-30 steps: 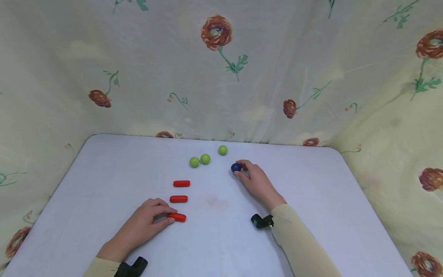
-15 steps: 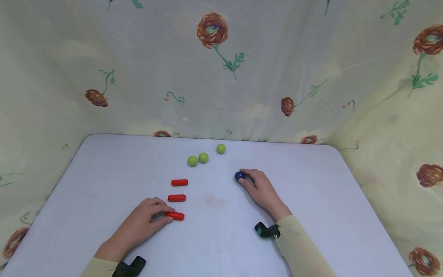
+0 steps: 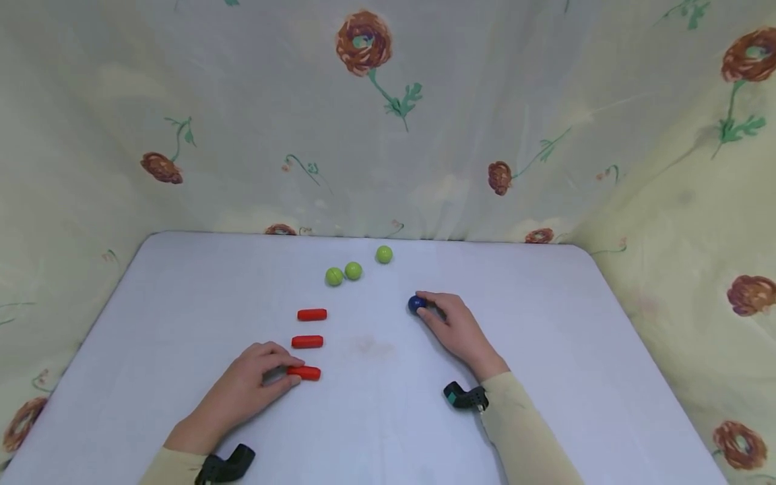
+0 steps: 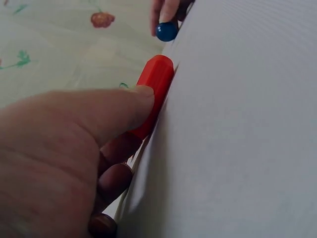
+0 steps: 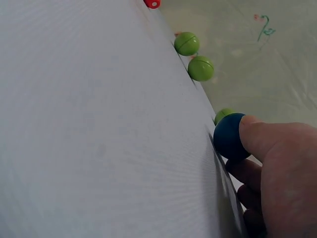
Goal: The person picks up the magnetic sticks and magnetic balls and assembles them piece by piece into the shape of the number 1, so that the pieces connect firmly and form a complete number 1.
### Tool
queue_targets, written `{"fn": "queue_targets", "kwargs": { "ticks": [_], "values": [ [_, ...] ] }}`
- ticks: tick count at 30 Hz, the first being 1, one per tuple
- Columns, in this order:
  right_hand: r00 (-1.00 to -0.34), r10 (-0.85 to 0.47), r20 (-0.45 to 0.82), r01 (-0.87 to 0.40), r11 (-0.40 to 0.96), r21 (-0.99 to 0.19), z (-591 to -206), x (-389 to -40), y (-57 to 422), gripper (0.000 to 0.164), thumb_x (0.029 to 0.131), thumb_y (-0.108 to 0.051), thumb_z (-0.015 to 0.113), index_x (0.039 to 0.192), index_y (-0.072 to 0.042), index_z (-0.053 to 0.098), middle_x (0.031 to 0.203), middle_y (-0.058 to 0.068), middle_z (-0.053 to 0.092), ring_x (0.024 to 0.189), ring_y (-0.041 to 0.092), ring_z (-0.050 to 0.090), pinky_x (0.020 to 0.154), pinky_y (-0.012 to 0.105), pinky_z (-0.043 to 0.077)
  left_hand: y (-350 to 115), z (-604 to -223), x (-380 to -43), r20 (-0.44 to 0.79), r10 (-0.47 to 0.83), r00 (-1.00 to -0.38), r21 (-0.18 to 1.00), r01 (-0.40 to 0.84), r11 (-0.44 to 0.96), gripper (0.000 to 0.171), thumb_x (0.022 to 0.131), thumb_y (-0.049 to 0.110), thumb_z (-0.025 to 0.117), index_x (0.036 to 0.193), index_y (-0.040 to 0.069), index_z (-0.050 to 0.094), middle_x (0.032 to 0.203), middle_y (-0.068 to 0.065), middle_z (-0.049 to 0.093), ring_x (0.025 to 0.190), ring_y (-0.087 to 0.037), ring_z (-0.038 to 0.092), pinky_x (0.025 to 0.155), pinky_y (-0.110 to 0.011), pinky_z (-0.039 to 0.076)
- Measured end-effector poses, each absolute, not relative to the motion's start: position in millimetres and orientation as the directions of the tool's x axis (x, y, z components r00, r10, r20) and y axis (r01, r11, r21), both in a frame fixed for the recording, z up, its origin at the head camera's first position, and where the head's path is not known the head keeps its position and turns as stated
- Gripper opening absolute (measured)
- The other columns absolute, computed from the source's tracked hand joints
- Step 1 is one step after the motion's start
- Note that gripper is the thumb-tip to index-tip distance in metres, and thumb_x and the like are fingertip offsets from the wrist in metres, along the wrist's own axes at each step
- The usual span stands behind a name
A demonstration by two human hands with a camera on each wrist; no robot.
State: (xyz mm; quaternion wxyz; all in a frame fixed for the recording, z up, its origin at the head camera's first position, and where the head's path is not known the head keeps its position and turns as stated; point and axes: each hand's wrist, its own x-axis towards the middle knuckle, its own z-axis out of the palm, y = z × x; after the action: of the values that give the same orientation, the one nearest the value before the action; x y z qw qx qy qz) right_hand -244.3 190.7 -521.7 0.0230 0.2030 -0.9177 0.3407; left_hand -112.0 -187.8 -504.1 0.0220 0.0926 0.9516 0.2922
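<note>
My left hand (image 3: 251, 387) pinches a short red faceted stick (image 3: 308, 373) by its left end, thumb and index finger on either side. The left wrist view shows the thumb pressed along this red stick (image 4: 157, 79), close over the white tabletop. Farther up lie two more red sticks, a middle one (image 3: 307, 341) and a far one (image 3: 312, 314), roughly parallel. To the right, my right hand (image 3: 457, 330) holds a glossy dark blue ball (image 3: 415, 304) between thumb and fingers. In the right wrist view the thumb tip rests on the blue ball (image 5: 229, 136).
Two green balls, a left one (image 3: 334, 276) and its neighbour (image 3: 353, 271), sit close together beyond the sticks. A third green ball (image 3: 384, 254) stands nearer the back edge. Floral cloth (image 3: 242, 135) hangs behind and beside the white table (image 3: 545, 323).
The right hand has brought the blue ball a little toward me and to the right, away from the green balls. The left hand stays on its red stick; the head view shifts slightly.
</note>
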Motion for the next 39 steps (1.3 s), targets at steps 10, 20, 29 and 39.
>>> {"fn": "queue_targets", "kwargs": {
  "ticks": [10,20,29,39],
  "values": [
    [-0.922,-0.338,0.187,-0.379,0.695,-0.612,-522,-249,192,0.04,0.103,-0.033,0.062,0.141,-0.021,0.061,0.137,0.005,0.066,0.133,0.027,0.056,0.114,0.049,0.042,-182,-502,-111,0.042,0.181,-0.983,0.525,0.176,0.833,0.028,0.085,0.029,0.083,0.112,0.028,0.077,0.106,0.009,0.068,0.105,-0.015,0.057,0.09,-0.04,0.056],
    [-0.94,-0.31,0.142,-0.327,0.703,-0.631,-520,-243,197,0.041,0.103,-0.036,0.061,0.141,-0.021,0.061,0.139,0.005,0.064,0.136,0.028,0.054,0.115,0.05,0.041,-149,-505,-109,0.104,0.136,-0.985,0.638,0.171,0.751,0.027,0.084,0.032,0.084,0.11,0.028,0.076,0.099,0.013,0.064,0.091,-0.005,0.057,0.08,-0.028,0.055],
    [-0.938,-0.313,0.149,-0.334,0.699,-0.633,-522,-245,200,0.041,0.103,-0.037,0.061,0.141,-0.022,0.062,0.138,0.005,0.065,0.135,0.028,0.055,0.114,0.049,0.041,-99,-499,-120,0.114,0.106,-0.988,0.71,0.156,0.687,0.022,0.085,0.029,0.083,0.105,0.024,0.076,0.089,0.015,0.062,0.082,-0.003,0.057,0.075,-0.023,0.053],
    [-0.943,-0.305,0.13,-0.313,0.693,-0.649,-523,-246,193,0.041,0.102,-0.037,0.062,0.141,-0.022,0.062,0.139,0.004,0.065,0.136,0.027,0.054,0.114,0.05,0.042,-57,-501,-148,0.112,0.11,-0.988,0.696,0.157,0.701,0.026,0.089,0.034,0.079,0.11,0.019,0.073,0.094,0.009,0.062,0.082,-0.006,0.056,0.073,-0.022,0.052]
  ]
}}
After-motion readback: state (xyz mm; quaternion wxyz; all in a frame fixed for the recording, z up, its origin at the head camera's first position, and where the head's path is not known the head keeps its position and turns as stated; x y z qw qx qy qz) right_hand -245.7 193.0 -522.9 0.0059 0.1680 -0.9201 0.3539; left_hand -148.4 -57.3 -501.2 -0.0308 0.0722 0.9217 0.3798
